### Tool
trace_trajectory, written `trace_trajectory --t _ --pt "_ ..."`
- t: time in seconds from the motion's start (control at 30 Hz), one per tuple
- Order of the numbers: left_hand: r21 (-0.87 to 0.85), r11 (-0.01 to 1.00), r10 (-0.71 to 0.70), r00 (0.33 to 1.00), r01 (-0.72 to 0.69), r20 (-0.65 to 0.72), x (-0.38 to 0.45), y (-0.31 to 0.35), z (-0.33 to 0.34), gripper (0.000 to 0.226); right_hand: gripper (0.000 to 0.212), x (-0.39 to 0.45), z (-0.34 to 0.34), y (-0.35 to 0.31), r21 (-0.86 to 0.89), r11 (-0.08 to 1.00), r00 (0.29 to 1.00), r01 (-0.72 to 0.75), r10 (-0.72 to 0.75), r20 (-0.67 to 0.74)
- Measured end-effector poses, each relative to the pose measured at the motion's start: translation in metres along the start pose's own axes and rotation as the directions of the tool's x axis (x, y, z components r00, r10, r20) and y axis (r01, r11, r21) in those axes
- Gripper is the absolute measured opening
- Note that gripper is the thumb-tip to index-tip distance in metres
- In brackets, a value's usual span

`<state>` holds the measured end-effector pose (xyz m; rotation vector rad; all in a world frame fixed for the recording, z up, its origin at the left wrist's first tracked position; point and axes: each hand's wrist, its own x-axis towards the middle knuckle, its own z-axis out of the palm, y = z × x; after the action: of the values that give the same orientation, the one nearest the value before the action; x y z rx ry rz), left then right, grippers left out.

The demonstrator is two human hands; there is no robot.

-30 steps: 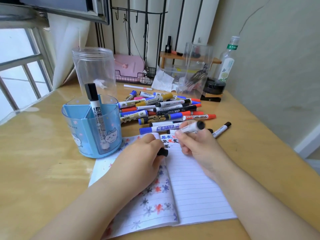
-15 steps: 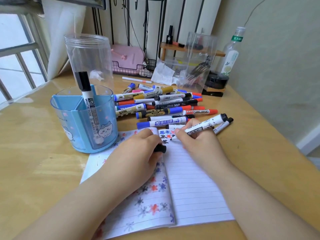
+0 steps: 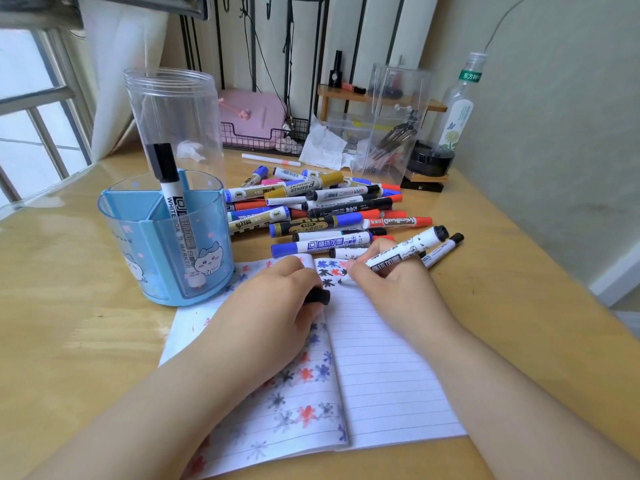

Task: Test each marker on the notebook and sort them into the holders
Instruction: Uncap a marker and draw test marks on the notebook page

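Observation:
An open lined notebook (image 3: 388,368) lies on the desk, its pages dotted with red, blue and black star marks. My right hand (image 3: 391,289) grips a white marker (image 3: 405,252) with a black end, tip down on the top of the right page. My left hand (image 3: 273,306) rests on the left page and holds the black cap (image 3: 317,295). A blue divided holder (image 3: 162,244) stands left of the notebook with one black-capped marker (image 3: 173,202) in it. Behind it stands a clear tall holder (image 3: 175,119). A pile of markers (image 3: 318,209) lies beyond the notebook.
At the back are a clear acrylic box (image 3: 394,126), a bottle (image 3: 457,105), a black round object (image 3: 429,159), crumpled tissue (image 3: 322,143) and a pink case (image 3: 252,116) in a wire rack. A wall runs along the right, a window along the left.
My right hand has turned the marker so its tip points down and brought it onto the right page. My left hand still holds the cap. The view has dipped slightly.

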<state>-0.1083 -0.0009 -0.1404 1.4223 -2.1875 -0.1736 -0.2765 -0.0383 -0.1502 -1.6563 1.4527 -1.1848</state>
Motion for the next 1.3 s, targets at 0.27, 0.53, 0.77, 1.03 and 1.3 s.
trace_trajectory --t 0.27,0.53,0.77,1.03,1.3 --pt "0.009 1.000 -0.009 1.000 0.009 0.013 -0.001 0.000 0.000 0.024 0.018 0.000 -0.002 -0.001 -0.083 0.996 1.000 -0.015 0.017 0.024" --pt "-0.037 0.999 0.000 1.000 0.000 -0.010 -0.001 -0.001 0.001 0.021 0.019 -0.003 0.000 -0.005 0.029 1.000 1.000 -0.010 0.010 -0.011" --pt "-0.184 0.983 -0.047 0.992 0.026 -0.113 0.001 -0.006 0.002 0.014 0.013 -0.011 -0.008 -0.019 0.467 0.880 0.991 -0.087 0.026 0.135" --pt "-0.331 0.943 -0.082 0.992 0.045 -0.097 -0.001 -0.002 -0.001 0.005 0.019 -0.016 -0.006 -0.031 0.539 0.826 0.982 -0.166 0.091 0.163" --pt "-0.378 0.920 0.059 0.989 -0.108 -0.139 -0.003 0.003 -0.003 0.023 0.016 -0.018 -0.009 -0.032 0.572 0.812 0.981 -0.114 0.002 0.193"
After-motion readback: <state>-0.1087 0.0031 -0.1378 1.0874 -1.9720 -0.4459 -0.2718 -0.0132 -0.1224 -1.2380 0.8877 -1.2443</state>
